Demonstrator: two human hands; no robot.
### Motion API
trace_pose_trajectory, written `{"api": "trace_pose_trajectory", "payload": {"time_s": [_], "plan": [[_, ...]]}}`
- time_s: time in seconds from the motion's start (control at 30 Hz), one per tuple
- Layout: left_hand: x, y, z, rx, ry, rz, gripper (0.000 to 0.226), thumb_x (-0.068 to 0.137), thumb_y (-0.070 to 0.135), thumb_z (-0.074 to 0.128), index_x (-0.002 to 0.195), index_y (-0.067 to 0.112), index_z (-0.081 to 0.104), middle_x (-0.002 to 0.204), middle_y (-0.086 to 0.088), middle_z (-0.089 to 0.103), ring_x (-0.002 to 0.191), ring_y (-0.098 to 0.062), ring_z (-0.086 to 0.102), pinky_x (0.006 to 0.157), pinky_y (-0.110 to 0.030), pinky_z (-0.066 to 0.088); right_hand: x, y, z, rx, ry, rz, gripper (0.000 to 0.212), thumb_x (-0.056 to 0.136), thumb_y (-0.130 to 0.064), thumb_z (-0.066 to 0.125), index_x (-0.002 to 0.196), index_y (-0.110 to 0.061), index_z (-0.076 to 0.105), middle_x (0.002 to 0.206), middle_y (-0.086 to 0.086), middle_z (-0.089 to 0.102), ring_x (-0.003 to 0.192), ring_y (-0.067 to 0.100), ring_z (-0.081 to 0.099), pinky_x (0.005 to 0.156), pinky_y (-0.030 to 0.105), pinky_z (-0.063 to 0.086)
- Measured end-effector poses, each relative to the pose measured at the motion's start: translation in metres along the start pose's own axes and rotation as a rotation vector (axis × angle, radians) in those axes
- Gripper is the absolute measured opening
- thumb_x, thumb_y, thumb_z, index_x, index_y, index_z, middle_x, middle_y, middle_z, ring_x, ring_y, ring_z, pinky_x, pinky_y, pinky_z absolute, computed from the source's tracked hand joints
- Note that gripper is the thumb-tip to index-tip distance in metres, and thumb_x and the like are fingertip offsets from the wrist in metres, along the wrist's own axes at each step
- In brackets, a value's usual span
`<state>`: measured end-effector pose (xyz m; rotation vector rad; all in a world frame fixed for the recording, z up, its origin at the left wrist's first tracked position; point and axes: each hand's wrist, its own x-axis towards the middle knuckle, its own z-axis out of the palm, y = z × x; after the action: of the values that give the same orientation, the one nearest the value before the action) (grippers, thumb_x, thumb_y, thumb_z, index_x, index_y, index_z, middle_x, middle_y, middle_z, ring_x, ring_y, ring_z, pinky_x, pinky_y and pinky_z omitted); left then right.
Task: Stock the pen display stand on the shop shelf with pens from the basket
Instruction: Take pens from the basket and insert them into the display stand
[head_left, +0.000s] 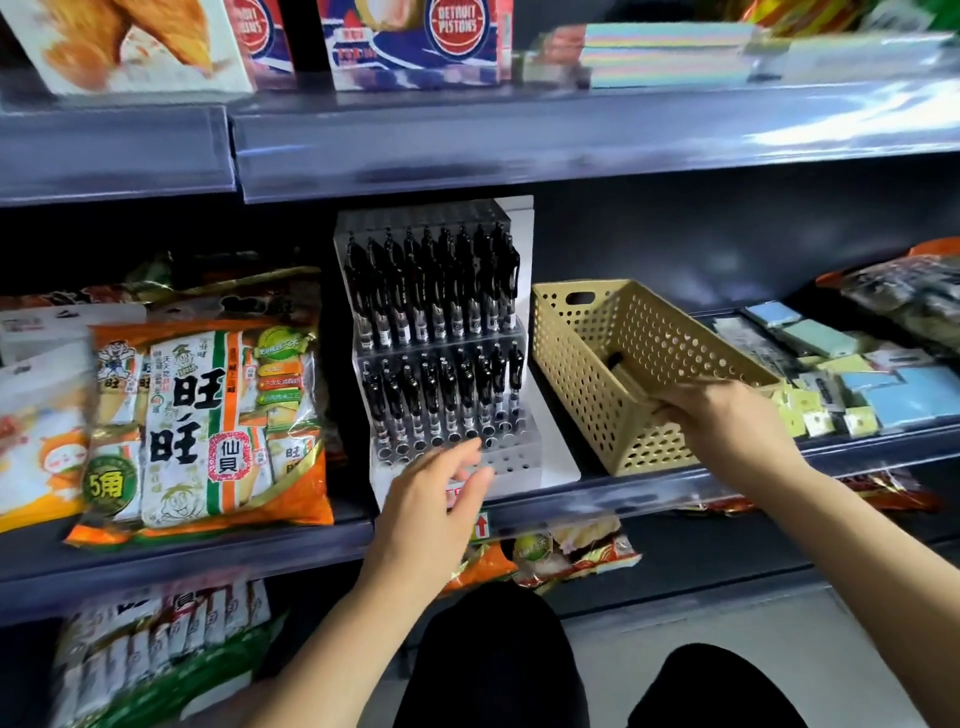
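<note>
At the centre of the frame the pen display stand (436, 332) sits on the shelf (675, 499). Its upper and middle tiers are packed with black pens (431, 291), and its front rows of holes are bare. Just right of it stands the basket (587, 374), its near end close to the shelf's front lip. The right hand (727, 421) curls over the near rim and grips it. A dark shape inside may be a pen, though I cannot tell. The left hand (431, 499) hovers at the stand's lowest step, fingers loosely spread, holding nothing. A pull on the basket could drag it off the lip or knock it into the stand, which looks light enough to slide or tip. A careless left hand could also dislodge seated pens.
</note>
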<state>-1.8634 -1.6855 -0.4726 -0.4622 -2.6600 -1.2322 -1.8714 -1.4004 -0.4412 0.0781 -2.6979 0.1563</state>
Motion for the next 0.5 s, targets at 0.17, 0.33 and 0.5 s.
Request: {"api": "trace_pose_trajectory", "payload": {"time_s": [0.17,0.33,0.5], "plan": [[0.019,0.049,0.029,-0.35,-0.249,-0.195,0.043,0.091,0.046,0.047,0.126,0.021,0.056,0.119,0.01,0.062,0.1,0.0,0.06,0.087,-0.02,0.052,-0.026,-0.004,-0.024,0.011,-0.017,-0.176,0.032,0.063,0.006,0.076,0.081,-0.021,0.073,0.068,0.002,0.069,0.051,0.025,0.063,0.039,0.027,0.047],[0.043,0.087,0.065,-0.278,-0.4,-0.341,0.063,0.089,0.067,0.03,0.123,0.018,0.049,0.116,0.003,0.055,0.102,-0.011,0.057,0.09,-0.029,0.044,-0.055,0.002,-0.019,0.084,-0.068,-0.207,0.017,0.072,-0.006,0.072,0.081,-0.02,0.072,0.071,0.0,0.068,0.061,0.023,0.064,0.049,0.034,0.053],[0.069,0.091,0.091,-0.253,-0.5,-0.517,0.069,0.091,0.056,0.043,0.146,0.022,0.02,0.144,-0.011,0.039,0.118,-0.033,0.05,0.092,-0.047,0.05,-0.074,0.005,-0.013,0.274,-0.109,-0.208,0.014,0.076,-0.021,0.06,0.079,-0.018,0.074,0.074,-0.001,0.07,0.067,0.021,0.066,0.055,0.036,0.055]]}}
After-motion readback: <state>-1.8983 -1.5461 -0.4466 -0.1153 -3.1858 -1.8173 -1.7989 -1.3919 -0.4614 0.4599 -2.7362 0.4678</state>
